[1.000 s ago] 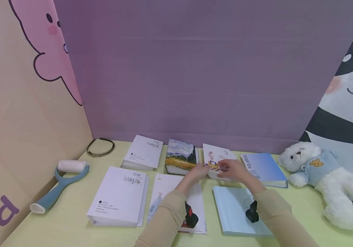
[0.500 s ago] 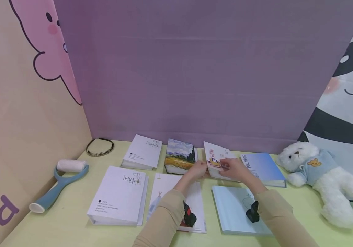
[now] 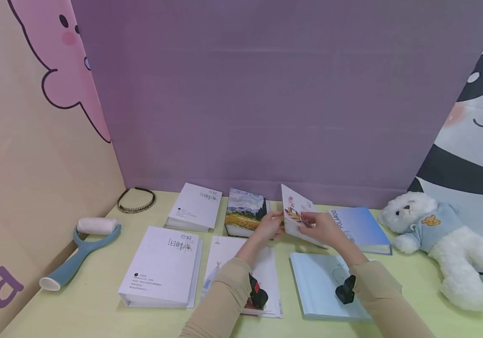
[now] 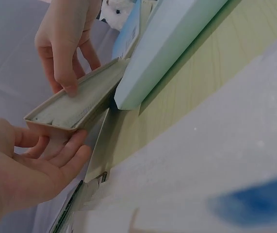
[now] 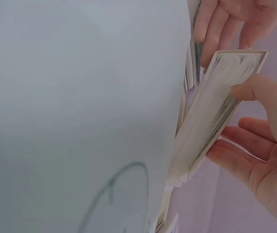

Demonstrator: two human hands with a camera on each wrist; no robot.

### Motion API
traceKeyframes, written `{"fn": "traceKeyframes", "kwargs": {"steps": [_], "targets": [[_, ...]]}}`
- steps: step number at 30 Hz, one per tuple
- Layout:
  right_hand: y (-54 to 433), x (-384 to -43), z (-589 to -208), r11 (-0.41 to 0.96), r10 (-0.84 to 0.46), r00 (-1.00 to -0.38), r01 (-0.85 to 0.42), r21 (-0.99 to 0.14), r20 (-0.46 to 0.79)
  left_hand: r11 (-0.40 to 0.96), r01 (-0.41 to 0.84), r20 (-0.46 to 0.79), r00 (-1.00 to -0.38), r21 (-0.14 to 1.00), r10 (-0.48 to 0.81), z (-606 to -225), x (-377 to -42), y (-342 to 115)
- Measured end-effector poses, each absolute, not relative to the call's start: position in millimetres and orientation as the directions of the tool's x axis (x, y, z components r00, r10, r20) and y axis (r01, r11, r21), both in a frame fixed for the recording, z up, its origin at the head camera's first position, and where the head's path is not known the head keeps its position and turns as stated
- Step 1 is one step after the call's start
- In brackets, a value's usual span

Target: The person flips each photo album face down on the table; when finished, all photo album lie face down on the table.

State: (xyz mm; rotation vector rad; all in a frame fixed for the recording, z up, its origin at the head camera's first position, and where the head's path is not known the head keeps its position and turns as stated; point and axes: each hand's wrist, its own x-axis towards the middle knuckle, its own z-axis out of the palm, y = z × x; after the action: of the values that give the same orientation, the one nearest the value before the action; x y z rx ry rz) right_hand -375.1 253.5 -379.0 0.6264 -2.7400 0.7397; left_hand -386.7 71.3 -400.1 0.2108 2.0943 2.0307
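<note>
Both hands hold a white book (image 3: 295,201) with a small colourful picture on its cover. It is raised and tilted, its left side higher. My left hand (image 3: 269,227) grips its left end, fingers (image 4: 65,158) under the spine edge. On the right, my right hand (image 3: 324,227) pinches the book, thumb on the page edges (image 5: 218,114) and fingers against a cover. Left of the hands lies a book with a landscape painting (image 3: 245,211). A blue POLAROID book (image 3: 362,227) lies to the right. A pale blue book (image 3: 315,286) lies in front.
On the left are two white books (image 3: 163,265), a black headband (image 3: 136,201) and a blue-handled lint roller (image 3: 78,256). Another white illustrated book (image 3: 267,277) lies under my left forearm. A white teddy bear (image 3: 440,244) lies at the right. A purple backdrop (image 3: 267,103) closes the rear.
The white book with the colourful picture has come up off the table and tilted, its left side rising. Both hands have kept with it.
</note>
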Motion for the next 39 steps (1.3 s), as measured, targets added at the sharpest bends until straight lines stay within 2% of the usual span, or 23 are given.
{"fn": "traceKeyframes", "kwargs": {"steps": [1,6,8,11,13,19,23,25,27,32,35,39], "targets": [[254,-375,-379,0.78,-0.338,-0.882,-0.458,-0.427,0.329,0.031,-0.044,-0.05,-0.967,0.999,0.248,-399,-387,74],[253,-372,-378,0.76,-0.327,-0.866,-0.479,-0.439,0.379,-0.053,-0.008,0.006,-0.961,0.999,0.275,-466,-454,90],[252,-371,-378,0.747,-0.321,-0.861,-0.486,-0.453,0.394,-0.059,-0.031,-0.012,-0.954,0.998,0.301,-480,-469,92],[251,-371,-378,0.728,-0.304,-0.865,-0.481,-0.488,0.399,-0.011,-0.053,-0.047,-0.948,0.999,0.316,-467,-456,87],[249,-371,-377,0.721,-0.289,-0.876,-0.465,-0.514,0.387,0.022,-0.039,-0.044,-0.948,0.999,0.314,-445,-434,81],[247,-371,-378,0.722,-0.253,-0.895,-0.428,-0.544,0.368,-0.018,0.004,0.009,-0.957,1.0,0.29,-425,-415,77],[246,-370,-379,0.722,-0.231,-0.905,-0.406,-0.561,0.357,-0.061,-0.012,0.006,-0.954,0.998,0.298,-450,-442,83],[245,-370,-380,0.712,-0.228,-0.907,-0.403,-0.575,0.354,-0.103,0.026,0.058,-0.946,0.994,0.319,-466,-456,84],[244,-370,-381,0.699,-0.229,-0.908,-0.405,-0.59,0.352,-0.119,0.025,0.062,-0.945,0.993,0.321,-464,-452,82],[243,-370,-381,0.663,-0.217,-0.914,-0.395,-0.636,0.342,-0.146,-0.039,0.002,-0.963,0.989,0.271,-407,-397,73],[243,-370,-380,0.644,-0.194,-0.924,-0.373,-0.668,0.329,-0.201,-0.043,0.016,-0.958,0.979,0.285,-392,-385,68],[244,-369,-379,0.622,-0.172,-0.939,-0.338,-0.706,0.297,-0.198,-0.038,0.029,-0.946,0.979,0.323,-379,-374,63]]}}
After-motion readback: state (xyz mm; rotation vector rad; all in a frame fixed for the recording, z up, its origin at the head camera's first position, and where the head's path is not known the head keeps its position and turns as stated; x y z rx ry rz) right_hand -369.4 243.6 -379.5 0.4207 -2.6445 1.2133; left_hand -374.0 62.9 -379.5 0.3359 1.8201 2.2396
